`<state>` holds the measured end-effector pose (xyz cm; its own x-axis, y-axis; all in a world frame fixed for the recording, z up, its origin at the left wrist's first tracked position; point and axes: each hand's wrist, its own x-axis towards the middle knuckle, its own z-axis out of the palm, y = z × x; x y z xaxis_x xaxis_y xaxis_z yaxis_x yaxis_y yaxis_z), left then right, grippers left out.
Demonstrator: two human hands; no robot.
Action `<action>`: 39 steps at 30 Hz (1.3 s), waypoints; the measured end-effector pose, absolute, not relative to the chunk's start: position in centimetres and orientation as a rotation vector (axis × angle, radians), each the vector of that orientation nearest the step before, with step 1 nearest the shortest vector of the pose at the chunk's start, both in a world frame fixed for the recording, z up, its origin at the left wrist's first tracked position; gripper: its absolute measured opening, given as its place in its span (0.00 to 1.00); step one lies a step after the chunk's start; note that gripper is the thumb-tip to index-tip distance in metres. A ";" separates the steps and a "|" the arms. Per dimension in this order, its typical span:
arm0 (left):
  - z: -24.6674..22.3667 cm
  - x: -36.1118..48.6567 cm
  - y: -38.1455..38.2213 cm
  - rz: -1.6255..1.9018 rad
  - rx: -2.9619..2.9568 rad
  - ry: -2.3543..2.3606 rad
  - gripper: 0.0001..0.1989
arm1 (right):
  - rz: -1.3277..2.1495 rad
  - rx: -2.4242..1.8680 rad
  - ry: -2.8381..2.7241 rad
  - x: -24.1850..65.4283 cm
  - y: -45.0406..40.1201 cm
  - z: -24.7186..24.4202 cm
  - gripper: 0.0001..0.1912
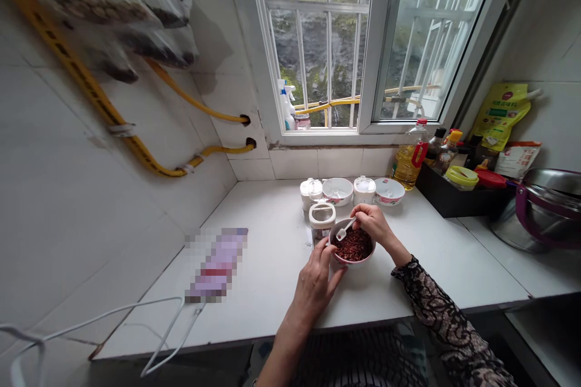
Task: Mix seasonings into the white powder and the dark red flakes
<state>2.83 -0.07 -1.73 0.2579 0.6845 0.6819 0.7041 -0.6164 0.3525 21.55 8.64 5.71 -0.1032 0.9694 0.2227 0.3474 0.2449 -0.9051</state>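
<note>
A white bowl full of small dark red dried pieces, which look like Sichuan peppercorns, stands on the white counter. My left hand grips its left side, fingertips at the rim and thumb at the front. With closed fingers my right hand holds a small white spoon over the bowl, its scoop above the pieces on the left. Just behind the bowl's left side is a clear seasoning jar with a white rim; my left hand and the bowl partly hide its lower part.
Behind are two white-lidded jars and two bowls. An oil bottle, a black condiment box and a steel pot stand right. A blurred purple item lies left.
</note>
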 end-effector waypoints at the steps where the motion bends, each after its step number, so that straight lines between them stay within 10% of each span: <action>1: -1.7 2.8 -0.1 -1.322 -2.473 -1.364 0.22 | 0.840 -1.246 -1.655 21.5 8.6 5.7 0.09; 22: -1.7 2.8 -0.1 -1.327 -2.499 -1.388 0.23 | 1.160 -1.146 -1.417 22.3 9.1 6.2 0.07; 39: -1.7 2.9 -0.1 -1.319 -2.486 -1.380 0.22 | 0.148 -0.980 -1.842 20.9 7.9 6.7 0.10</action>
